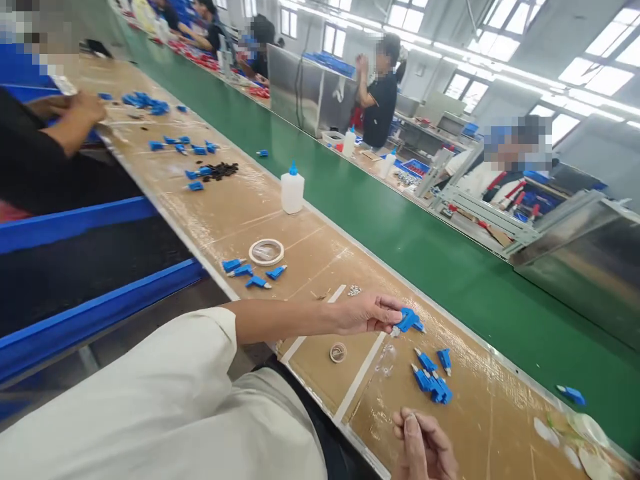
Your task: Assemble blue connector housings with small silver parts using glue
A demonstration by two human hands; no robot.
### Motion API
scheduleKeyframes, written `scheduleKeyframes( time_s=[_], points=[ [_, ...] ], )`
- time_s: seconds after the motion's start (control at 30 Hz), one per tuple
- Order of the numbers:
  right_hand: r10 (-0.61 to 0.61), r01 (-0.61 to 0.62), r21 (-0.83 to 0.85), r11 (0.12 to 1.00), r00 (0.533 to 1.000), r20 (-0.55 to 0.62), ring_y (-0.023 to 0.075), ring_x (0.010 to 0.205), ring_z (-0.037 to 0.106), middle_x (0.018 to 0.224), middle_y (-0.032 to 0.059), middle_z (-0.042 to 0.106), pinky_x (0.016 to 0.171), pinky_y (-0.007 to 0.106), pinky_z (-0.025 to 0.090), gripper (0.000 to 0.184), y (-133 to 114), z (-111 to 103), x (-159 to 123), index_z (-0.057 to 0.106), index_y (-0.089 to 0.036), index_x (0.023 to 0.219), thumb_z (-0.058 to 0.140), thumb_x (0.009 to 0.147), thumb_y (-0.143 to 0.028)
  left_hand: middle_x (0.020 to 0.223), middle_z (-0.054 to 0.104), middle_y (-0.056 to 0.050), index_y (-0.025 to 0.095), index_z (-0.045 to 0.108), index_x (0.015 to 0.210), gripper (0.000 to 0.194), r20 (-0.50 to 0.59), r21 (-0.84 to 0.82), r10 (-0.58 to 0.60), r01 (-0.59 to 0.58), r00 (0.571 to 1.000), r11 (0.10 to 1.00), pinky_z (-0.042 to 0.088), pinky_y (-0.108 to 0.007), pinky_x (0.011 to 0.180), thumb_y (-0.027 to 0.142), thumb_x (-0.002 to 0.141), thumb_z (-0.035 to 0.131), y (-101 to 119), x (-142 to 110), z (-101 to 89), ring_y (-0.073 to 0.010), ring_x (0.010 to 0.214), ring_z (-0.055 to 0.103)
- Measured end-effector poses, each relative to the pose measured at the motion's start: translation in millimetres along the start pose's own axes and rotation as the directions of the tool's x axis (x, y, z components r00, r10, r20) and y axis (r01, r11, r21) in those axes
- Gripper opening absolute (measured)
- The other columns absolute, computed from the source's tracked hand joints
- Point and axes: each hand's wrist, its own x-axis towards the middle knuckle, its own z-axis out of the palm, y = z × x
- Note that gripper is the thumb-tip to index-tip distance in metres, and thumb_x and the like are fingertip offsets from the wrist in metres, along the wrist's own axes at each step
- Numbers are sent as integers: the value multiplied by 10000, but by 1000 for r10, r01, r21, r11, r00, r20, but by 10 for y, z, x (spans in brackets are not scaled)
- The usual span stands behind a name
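My left hand (373,313) reaches across the bench and pinches a blue plastic piece (407,319) between thumb and fingers. Pale ends stick out from that piece. Lower in the view, my right hand (425,443) has its thumb pressed against the fingers; whatever may be between them is too small to tell. A cluster of similar blue pieces with whitish tips (434,385) lies on the bench between and beyond my hands. Left of my right hand sits a small tape roll (338,353). Small silvery bits (354,291) lie just behind my left wrist.
The brown-covered bench (320,267) runs beside a green conveyor belt (350,193) carrying a blue piece (571,394). A larger tape ring (267,252), white bottle (293,190) and black bits (220,171) stand farther left. A co-worker's hand (87,110) works there; other people sit across the belt.
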Motion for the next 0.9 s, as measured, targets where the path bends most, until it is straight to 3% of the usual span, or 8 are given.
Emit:
scheduleKeyframes(
  time_s=[0.2,0.37,0.53,0.9],
  points=[
    [-25,26,-40,999,999,21,192,587,719,734,71,748,515,258,589,240,-412,297,485,760,-136,824,887,726,-315,806,710,-50,103,784,1039,623,133,-63,-6,15,991,998,445,-182,605,389,526,992,229,205,193,-59,625,603],
    [-24,31,-70,997,996,91,178,623,698,753,66,723,468,226,534,217,-657,617,822,761,-146,825,864,748,-320,787,692,-36,105,787,1031,631,177,-166,9,21,984,986,456,-183,613,399,513,994,280,260,224,-64,630,604],
    [-4,16,-87,996,991,135,171,632,669,727,53,687,448,218,499,205,-694,827,899,756,-151,810,854,751,-321,827,709,-45,111,782,1053,654,174,-177,28,3,984,984,474,-210,665,423,516,988,329,251,204,-80,674,606],
    [-28,33,-35,999,989,147,132,589,591,670,26,629,437,198,443,155,-650,864,916,754,-175,756,847,760,-299,884,720,-71,119,762,1148,697,220,-35,83,-77,972,996,504,-237,689,505,596,937,289,272,171,-97,685,607]
  ],
)
